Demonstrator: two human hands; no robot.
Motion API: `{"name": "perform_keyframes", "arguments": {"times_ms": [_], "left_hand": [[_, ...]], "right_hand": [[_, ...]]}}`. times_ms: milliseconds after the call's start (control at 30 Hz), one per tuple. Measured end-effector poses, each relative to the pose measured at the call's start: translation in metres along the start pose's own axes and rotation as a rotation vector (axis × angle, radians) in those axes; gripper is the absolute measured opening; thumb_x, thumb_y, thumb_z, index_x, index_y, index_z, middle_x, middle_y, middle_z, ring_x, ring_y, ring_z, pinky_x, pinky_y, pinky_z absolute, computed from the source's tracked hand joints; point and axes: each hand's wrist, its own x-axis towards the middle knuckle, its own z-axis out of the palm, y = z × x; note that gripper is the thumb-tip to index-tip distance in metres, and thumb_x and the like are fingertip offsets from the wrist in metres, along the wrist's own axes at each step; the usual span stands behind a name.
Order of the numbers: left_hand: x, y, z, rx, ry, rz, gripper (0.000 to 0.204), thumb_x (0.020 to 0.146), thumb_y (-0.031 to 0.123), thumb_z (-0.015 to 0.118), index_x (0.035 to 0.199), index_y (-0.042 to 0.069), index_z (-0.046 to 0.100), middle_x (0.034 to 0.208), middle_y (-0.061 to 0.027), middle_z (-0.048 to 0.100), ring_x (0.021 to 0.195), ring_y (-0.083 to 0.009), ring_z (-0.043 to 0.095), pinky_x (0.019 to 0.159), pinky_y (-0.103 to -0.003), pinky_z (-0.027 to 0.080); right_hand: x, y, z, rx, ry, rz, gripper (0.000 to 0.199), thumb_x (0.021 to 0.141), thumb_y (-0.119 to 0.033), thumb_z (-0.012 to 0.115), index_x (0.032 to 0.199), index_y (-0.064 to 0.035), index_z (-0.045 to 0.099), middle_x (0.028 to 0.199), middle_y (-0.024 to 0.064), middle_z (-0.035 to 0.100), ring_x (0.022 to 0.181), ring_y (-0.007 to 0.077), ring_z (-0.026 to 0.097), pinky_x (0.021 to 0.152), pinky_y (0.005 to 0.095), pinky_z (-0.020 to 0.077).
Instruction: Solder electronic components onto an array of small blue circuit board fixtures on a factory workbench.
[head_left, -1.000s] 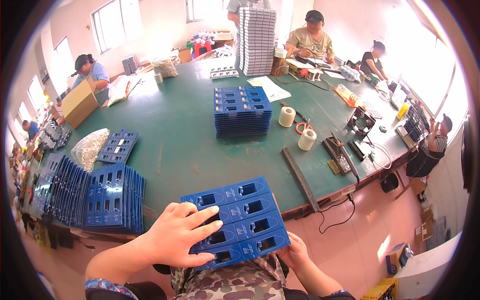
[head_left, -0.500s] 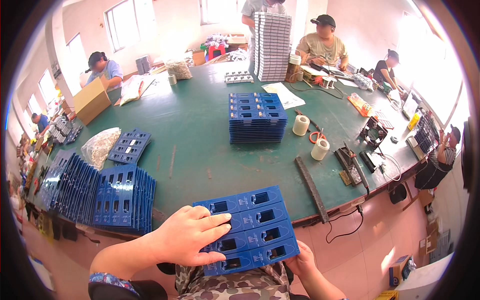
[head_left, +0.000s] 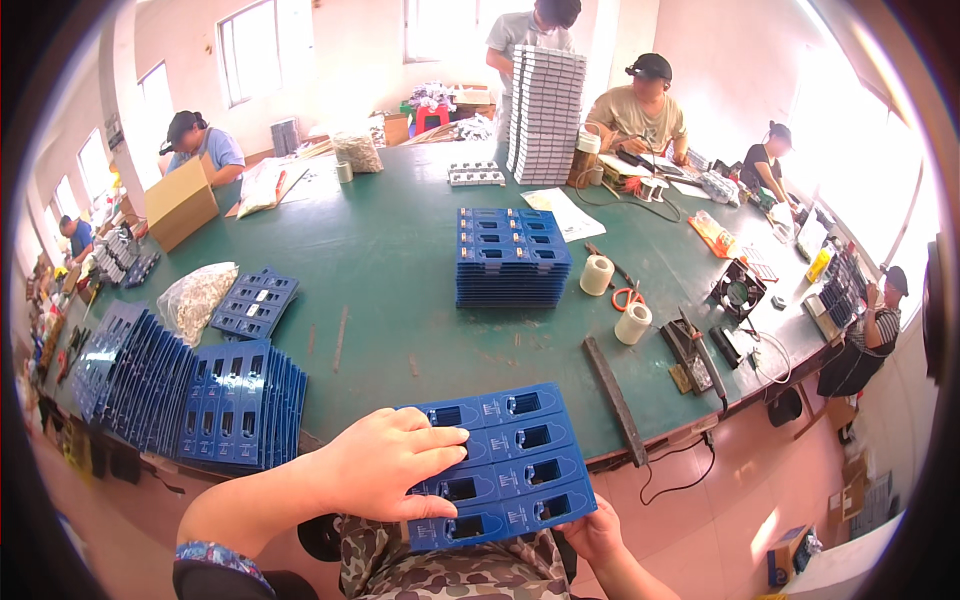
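Note:
A blue circuit board panel (head_left: 510, 462), with two columns of rectangular cut-outs, is held tilted over my lap at the table's near edge. My right hand (head_left: 597, 532) grips its lower right corner, thumb on top, the other fingers mostly hidden underneath. Across the panel's left side lies my left hand (head_left: 395, 465), its fingers stretched out and touching the face near the left column of cut-outs. The left thumb is spread apart from them, lower down. Whether anything small sits under the left fingertips cannot be seen.
Stacked blue panels (head_left: 510, 285) stand mid-table; more (head_left: 235, 405) lean in rows at the left, by a bag of small parts (head_left: 197, 300). Tape rolls (head_left: 633, 324), a dark bar (head_left: 612, 400) and a soldering iron (head_left: 703, 358) lie right. Co-workers sit or stand around the table.
The view has tilted slightly, so the table and its stacks appear lower in the picture. Both hands stay in nearly the same places on the panel.

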Motion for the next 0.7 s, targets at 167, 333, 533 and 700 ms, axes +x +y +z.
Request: {"name": "perform_keyframes", "arguments": {"times_ms": [167, 333, 533, 700], "left_hand": [[0.009, -0.010, -0.002, -0.044, -0.042, 0.021, 0.056, 0.081, 0.048, 0.070, 0.110, 0.000, 0.065, 0.124, -0.0147, 0.062, 0.092, -0.0314, 0.060, 0.085, -0.040, 0.049], [0.015, -0.018, 0.001, -0.033, -0.059, 0.015, 0.057, 0.081, 0.048, 0.069, 0.111, 0.000, 0.064, 0.125, -0.0153, 0.061, 0.096, -0.0320, 0.060, 0.087, -0.041, 0.048], [0.023, -0.027, 0.002, -0.025, -0.083, 0.015, 0.061, 0.083, 0.052, 0.066, 0.113, -0.001, 0.063, 0.128, -0.0162, 0.059, 0.101, -0.0338, 0.059, 0.092, -0.042, 0.047], [0.023, -0.028, 0.001, -0.081, -0.095, -0.008, 0.062, 0.085, 0.053, 0.063, 0.115, -0.001, 0.063, 0.128, -0.0167, 0.059, 0.105, -0.0350, 0.058, 0.095, -0.043, 0.046]], "right_hand": [[0.008, -0.003, 0.002, 0.007, 0.007, -0.029, 0.035, 0.101, -0.019, 0.047, 0.118, 0.0105, 0.053, 0.103, 0.0174, 0.067, 0.087, 0.0252, 0.068, 0.078, 0.0380, 0.0573], [0.015, -0.007, 0.000, -0.038, 0.056, -0.074, 0.035, 0.099, -0.020, 0.051, 0.117, 0.0095, 0.054, 0.103, 0.0171, 0.067, 0.085, 0.0257, 0.068, 0.077, 0.0381, 0.0575], [0.023, -0.010, 0.005, -0.007, 0.058, -0.121, 0.028, 0.096, -0.016, 0.053, 0.114, 0.0054, 0.058, 0.101, 0.0153, 0.068, 0.084, 0.0254, 0.067, 0.072, 0.0374, 0.0571], [0.023, -0.011, 0.016, -0.027, 0.089, -0.122, 0.025, 0.096, -0.014, 0.052, 0.112, 0.0024, 0.060, 0.104, 0.0136, 0.068, 0.086, 0.0247, 0.067, 0.069, 0.0361, 0.0555]]}}
